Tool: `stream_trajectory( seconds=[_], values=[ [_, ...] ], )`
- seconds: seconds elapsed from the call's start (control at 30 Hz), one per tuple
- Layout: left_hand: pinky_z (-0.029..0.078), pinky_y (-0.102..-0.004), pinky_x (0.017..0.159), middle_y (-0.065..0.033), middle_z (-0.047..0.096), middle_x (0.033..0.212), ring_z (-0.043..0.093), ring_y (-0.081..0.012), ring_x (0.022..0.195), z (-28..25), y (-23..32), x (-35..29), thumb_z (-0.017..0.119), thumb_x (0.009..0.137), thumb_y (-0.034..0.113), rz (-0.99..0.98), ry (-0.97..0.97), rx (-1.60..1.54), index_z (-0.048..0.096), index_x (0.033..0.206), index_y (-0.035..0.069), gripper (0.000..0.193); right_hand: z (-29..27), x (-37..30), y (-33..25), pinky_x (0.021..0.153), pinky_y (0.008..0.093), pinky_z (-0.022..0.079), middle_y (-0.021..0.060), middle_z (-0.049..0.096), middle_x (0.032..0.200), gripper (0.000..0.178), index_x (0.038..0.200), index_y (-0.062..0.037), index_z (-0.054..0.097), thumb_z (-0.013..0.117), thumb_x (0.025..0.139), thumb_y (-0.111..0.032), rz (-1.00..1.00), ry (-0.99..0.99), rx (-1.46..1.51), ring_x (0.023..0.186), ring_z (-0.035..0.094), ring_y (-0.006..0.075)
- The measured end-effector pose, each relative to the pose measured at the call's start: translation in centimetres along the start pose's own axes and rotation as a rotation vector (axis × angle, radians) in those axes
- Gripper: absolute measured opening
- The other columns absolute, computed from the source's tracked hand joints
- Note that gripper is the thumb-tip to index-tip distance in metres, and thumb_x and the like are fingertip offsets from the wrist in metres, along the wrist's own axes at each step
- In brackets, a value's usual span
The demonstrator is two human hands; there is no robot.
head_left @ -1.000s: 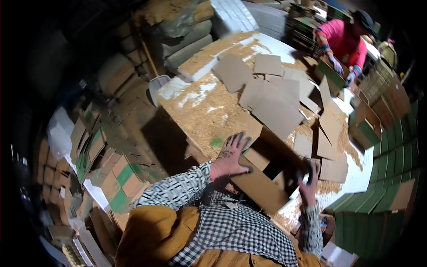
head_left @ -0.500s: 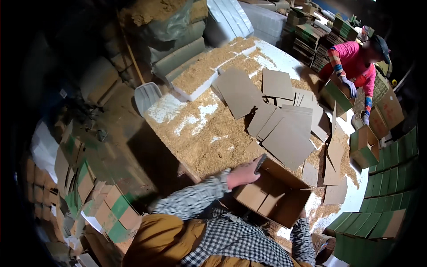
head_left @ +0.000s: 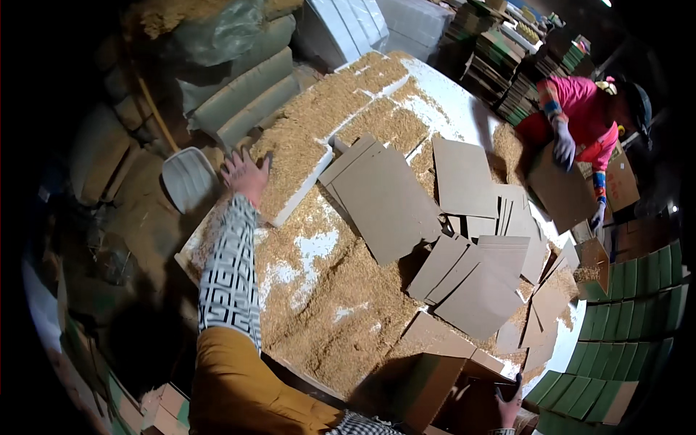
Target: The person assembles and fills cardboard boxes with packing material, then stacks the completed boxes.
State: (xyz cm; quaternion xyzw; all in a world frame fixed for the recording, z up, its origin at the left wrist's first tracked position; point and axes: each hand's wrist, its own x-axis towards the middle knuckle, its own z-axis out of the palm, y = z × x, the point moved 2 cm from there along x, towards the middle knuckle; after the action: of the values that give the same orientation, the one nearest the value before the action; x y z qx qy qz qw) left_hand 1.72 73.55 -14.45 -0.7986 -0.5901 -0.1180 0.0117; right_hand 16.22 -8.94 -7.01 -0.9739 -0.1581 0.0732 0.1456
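Observation:
My left hand (head_left: 246, 177) reaches far out to the left, fingers spread, over the heap of wood shavings (head_left: 290, 145) near the table's left edge. Nothing shows in it. Close to my body, at the near edge, an open cardboard box (head_left: 428, 388) with green patches stands tilted, its inside in shadow. My right hand (head_left: 510, 407) grips the box at its right side, thumb and a finger showing at the rim. Long white strips (head_left: 308, 188) stick out of the shavings beside my left hand. Flat cardboard sheets (head_left: 384, 199) lie loosely piled to the right.
Across the table, a gloved co-worker (head_left: 580, 119) in pink handles a cardboard piece (head_left: 562, 192). Green cartons (head_left: 631, 312) are stacked at the right. A white shovel (head_left: 190, 177) leans by the left edge, with stacked sacks (head_left: 254, 109) behind it.
My left hand has let go of the box and stretched forward and left over the shavings. The box has shifted toward my body, with my right hand still at it. The view has turned.

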Motion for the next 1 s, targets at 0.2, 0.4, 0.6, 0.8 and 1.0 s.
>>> stream_trajectory(
  seconds=[0.2,0.4,0.6,0.8,1.0],
  values=[
    [0.021,-0.05,0.105,-0.0189,0.04,0.131,0.034,-0.0353,0.123,0.4,11.0,0.5,0.048,0.08,0.063,0.87,0.121,-0.136,0.047,0.125,0.008,0.071,-0.3,0.4,-1.0,0.104,0.0341,0.031,0.0176,0.044,0.131,0.075,0.132,0.0021,0.034,0.072,0.068,-0.004,0.123,-0.017,-0.013,0.122,0.041,0.0281],
    [0.021,-0.0486,0.105,-0.0171,0.037,0.135,0.031,-0.035,0.126,2.4,3.8,1.2,0.054,0.077,0.057,0.133,-0.041,-0.052,0.041,0.131,0.009,0.073,-0.9,0.9,-2.6,0.104,0.0348,0.031,0.0161,0.044,0.132,0.075,0.134,-0.0006,0.034,0.071,0.07,-0.005,0.147,-0.072,0.008,0.122,0.041,0.0283],
    [0.016,-0.0467,0.11,-0.0148,0.026,0.143,0.018,-0.0339,0.134,-1.7,1.9,-11.6,0.06,0.076,0.048,0.565,-0.31,-0.135,0.037,0.134,0.011,0.073,-0.3,-0.2,1.9,0.103,0.0349,0.03,0.0156,0.043,0.134,0.073,0.135,-0.0021,0.033,0.07,0.071,-0.006,0.043,-0.061,0.016,0.123,0.04,0.0274],
    [0.034,-0.0383,0.098,-0.0201,0.039,0.133,0.042,-0.0317,0.118,-5.3,-5.2,-25.3,0.064,0.079,0.039,0.0,-0.335,-0.267,0.038,0.13,-0.001,0.07,0.5,-0.6,0.8,0.103,0.0348,0.032,0.0141,0.043,0.133,0.082,0.138,-0.0076,0.028,0.072,0.069,-0.007,0.019,-0.001,0.157,0.122,0.042,0.0289],
    [0.036,-0.0276,0.095,-0.0133,0.056,0.115,0.051,-0.0167,0.107,-5.7,-7.6,-29.6,0.062,0.083,0.019,-0.28,-0.803,-1.218,0.049,0.121,-0.005,0.047,0.6,-1.2,-1.6,0.097,0.0378,0.039,0.0192,0.045,0.13,0.085,0.14,-0.0074,0.024,0.072,0.071,-0.018,0.01,0.082,0.188,0.116,0.046,0.0352]
  ],
)
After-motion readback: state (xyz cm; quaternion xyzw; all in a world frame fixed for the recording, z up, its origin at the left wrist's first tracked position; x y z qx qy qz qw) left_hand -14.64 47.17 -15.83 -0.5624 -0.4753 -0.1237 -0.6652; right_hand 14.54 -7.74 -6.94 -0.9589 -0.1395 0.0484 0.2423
